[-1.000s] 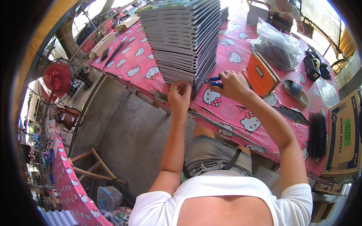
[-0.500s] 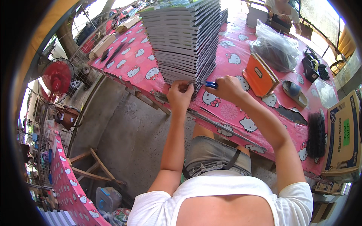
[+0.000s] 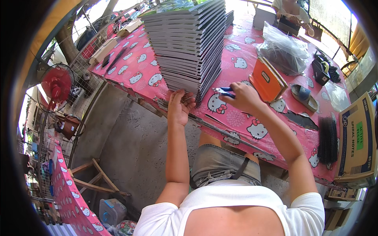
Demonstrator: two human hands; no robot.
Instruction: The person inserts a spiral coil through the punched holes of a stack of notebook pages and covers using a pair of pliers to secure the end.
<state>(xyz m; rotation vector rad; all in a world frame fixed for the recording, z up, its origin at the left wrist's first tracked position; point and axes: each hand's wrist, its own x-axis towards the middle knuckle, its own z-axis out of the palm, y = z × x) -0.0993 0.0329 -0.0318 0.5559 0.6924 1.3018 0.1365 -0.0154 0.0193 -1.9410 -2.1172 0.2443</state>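
The left hand (image 3: 181, 107) is loosely spread at the near lower corner of the stack (image 3: 179, 59), palm showing and fingers half curled; I see nothing in its grasp, and I can't tell whether the fingertips touch the lowest pages. The right hand (image 3: 245, 96) is closed around the blue handles of the pliers (image 3: 225, 93), whose metal tip points left toward the stack, a little apart from it.

The stack itself, many coil-bound notebooks piled high, stands near the front edge of the surface (image 3: 272, 116), with the dark coils along its right side. A pink cover with white cat faces lies over that surface. Just beyond the right hand stands an orange book (image 3: 267, 81), and past it lie a sandal (image 3: 304, 97) and a clear plastic bag (image 3: 284, 52) with something dark inside. Farther right are a black tape dispenser (image 3: 321, 71) and, nearer, a bundle of black coils (image 3: 327, 139) beside a brown carton (image 3: 356, 143).

At the far end, another person (image 3: 293, 11) has both hands near a dark object, too small to make out. Off to the left stand a red fan (image 3: 56, 87) and, lower down, a wooden frame (image 3: 103, 176) on the concrete floor (image 3: 128, 129).
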